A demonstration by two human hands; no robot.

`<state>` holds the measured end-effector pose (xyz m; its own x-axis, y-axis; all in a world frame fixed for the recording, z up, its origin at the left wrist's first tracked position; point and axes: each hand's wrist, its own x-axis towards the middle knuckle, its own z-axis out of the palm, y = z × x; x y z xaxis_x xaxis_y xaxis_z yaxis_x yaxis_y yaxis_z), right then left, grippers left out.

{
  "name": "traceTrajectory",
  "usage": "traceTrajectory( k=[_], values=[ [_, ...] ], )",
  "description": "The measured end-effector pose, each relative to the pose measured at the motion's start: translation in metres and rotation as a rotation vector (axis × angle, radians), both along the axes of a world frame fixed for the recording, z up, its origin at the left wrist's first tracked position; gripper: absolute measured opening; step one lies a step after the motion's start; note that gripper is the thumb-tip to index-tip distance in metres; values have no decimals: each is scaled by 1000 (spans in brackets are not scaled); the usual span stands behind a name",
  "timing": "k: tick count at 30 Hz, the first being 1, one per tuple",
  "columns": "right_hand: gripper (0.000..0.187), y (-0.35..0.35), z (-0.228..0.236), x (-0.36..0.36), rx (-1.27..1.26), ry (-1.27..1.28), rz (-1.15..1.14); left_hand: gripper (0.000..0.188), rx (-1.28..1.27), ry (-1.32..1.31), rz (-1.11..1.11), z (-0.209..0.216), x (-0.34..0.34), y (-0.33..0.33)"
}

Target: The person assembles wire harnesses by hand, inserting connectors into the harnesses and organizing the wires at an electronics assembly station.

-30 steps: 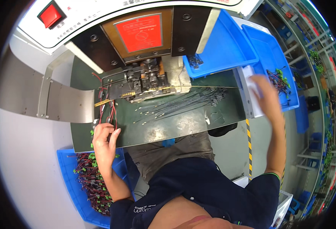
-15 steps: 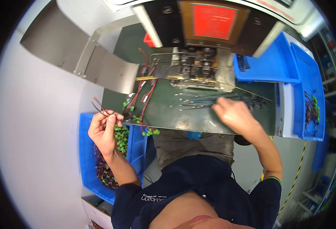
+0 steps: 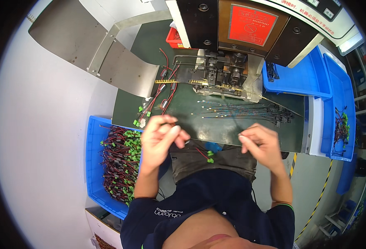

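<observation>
My left hand (image 3: pixel 162 139) is closed in a pinch above the near edge of the bench. A red and black wire lead (image 3: pixel 202 153) passes through its fingers, its green connectors hanging over my lap. Off to the right, my right hand (image 3: pixel 261 144) is pinched too, just in front of a spread of thin black wires (image 3: pixel 237 111). A faint dark streak shows at its fingertips, too blurred to name. Several red and black leads with green connectors (image 3: pixel 165 103) lie on the bench beyond my left hand.
A metal press (image 3: pixel 226 76) stands at the back of the green bench (image 3: pixel 216 130). On the left, a blue bin (image 3: pixel 92 166) is full of connector leads. Blue trays (image 3: pixel 295 79) stand at right, a small red box (image 3: pixel 173 41) behind. A curved metal sheet (image 3: pixel 124 74) overhangs the left side.
My left hand has come right and nearer the middle, bringing the lead off the left side. My right hand has drawn back from the black wires toward me.
</observation>
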<state>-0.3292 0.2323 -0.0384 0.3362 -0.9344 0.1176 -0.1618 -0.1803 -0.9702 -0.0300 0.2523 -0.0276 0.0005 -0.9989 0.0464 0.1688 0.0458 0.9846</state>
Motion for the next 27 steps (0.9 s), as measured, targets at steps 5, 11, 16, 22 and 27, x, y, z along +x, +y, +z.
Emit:
traceTrajectory(
  k=[5, 11, 16, 22, 27],
  values=[
    [5, 14, -42, 32, 83, -95, -6, 10, 3, -33, -27, -46, -31, -23],
    [5, 17, -51, 40, 101, -127, 29, 12, -13, -76, 36, -47, -39, -26],
    [4, 17, -51, 45, 107, -137, 36, 8, -98, -13, 9, -50, -39, -25],
    [4, 17, -55, 48, 95, -159, 11, 14, -140, 6, 110, -40, -38, -24],
    [5, 18, -56, 49, 9, -138, -43, 13, -31, 130, 107, -40, -36, -23]
  ],
)
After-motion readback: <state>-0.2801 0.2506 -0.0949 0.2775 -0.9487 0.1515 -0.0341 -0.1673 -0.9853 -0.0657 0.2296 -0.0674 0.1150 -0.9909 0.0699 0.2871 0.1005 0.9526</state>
